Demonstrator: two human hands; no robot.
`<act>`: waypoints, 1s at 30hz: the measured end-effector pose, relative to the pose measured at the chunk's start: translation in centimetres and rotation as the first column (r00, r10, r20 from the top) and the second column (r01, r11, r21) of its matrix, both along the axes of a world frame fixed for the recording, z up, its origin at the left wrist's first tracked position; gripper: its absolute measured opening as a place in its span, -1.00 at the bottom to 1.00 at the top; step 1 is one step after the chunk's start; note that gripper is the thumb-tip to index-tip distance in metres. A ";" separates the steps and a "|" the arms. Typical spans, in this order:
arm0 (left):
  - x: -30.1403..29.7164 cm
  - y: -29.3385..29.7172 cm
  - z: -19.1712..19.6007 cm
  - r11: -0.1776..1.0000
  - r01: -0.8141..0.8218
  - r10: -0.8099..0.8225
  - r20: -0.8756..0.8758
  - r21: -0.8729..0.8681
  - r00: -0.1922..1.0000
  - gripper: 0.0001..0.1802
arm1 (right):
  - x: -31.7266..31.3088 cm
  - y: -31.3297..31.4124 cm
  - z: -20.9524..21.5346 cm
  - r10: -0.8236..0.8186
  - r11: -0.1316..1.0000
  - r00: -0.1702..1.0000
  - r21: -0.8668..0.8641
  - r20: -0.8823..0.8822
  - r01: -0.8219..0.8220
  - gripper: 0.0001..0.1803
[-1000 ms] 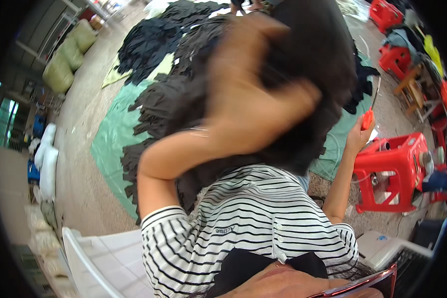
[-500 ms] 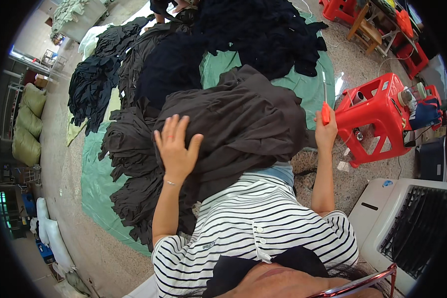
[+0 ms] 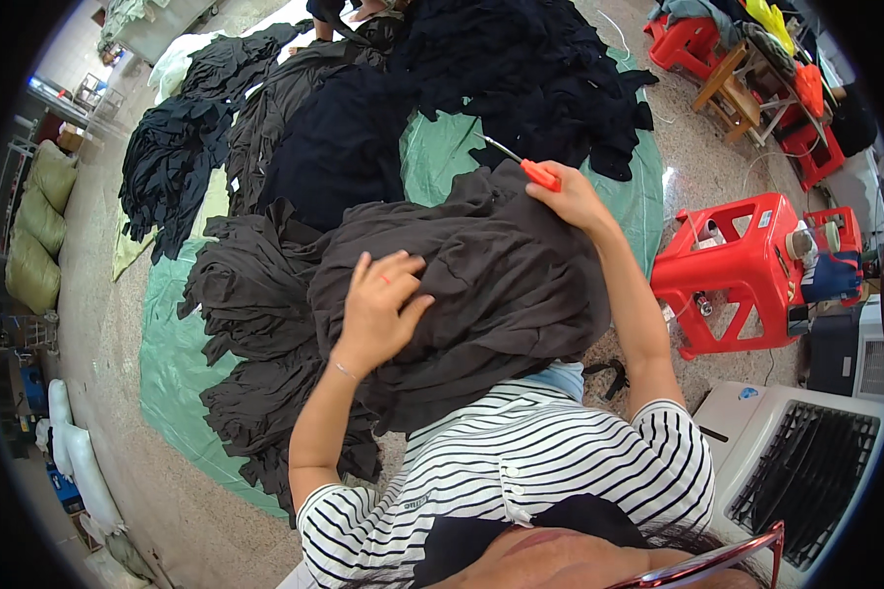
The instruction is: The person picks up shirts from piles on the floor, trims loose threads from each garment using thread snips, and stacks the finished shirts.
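Head view: my left hand (image 3: 378, 309) lies spread, fingers loosely open, flat on the dark garment (image 3: 481, 285) bunched over my lap at the centre. My right hand (image 3: 572, 199) is at 1 o'clock on the garment's far edge, closed around orange-handled snips (image 3: 525, 167), whose blade points toward 11 o'clock.

As I judge it, the work is well along but not over: a stack of dark pieces (image 3: 255, 334) lies at 9 o'clock just beside my lap, and more heaps (image 3: 521, 74) cover the green sheet (image 3: 442, 162) from 10 round to 12 o'clock. I cannot tell which heaps are finished and which wait. The piece under my hands is the one in work.

Containers: the red stool (image 3: 732, 265) at 3 o'clock carries a few small items on its top, too small to name. Olive sacks (image 3: 39, 236) sit at 9 o'clock by the wall, shut, contents hidden. A white fan unit (image 3: 805, 461) stands at 4 o'clock.
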State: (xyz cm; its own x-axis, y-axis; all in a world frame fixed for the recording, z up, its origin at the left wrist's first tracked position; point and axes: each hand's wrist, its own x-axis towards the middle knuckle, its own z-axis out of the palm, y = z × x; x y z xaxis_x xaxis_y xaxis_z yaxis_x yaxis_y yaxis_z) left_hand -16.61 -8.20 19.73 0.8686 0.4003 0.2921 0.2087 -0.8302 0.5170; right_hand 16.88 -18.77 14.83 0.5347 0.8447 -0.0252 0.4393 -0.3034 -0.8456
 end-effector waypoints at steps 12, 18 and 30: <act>0.3 -3.6 3.4 0.992 0.124 -0.125 -0.051 -0.038 0.991 0.44 | -3.9 -20.1 19.1 -0.627 0.352 0.761 0.810 -0.168 0.468 -0.49; 0.6 -7.3 3.8 0.802 0.464 -0.569 -0.247 -0.375 0.784 0.39 | -3.2 -33.4 22.3 -0.731 0.217 0.677 0.913 -0.081 0.344 -0.62; -6.7 1.1 17.9 0.893 -0.284 0.260 0.115 0.349 0.959 -0.41 | 2.5 -17.4 22.2 -0.491 0.446 0.869 0.841 -0.056 0.306 -0.54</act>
State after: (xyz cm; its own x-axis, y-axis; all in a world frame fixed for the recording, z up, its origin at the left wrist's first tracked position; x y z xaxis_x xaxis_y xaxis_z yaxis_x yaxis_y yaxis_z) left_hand -23.28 -7.11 37.65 0.7155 0.4761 0.5112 0.4299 -0.8769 0.2150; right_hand 19.39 -36.17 36.99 0.7331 0.1325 0.6671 0.6174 0.2819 -0.7345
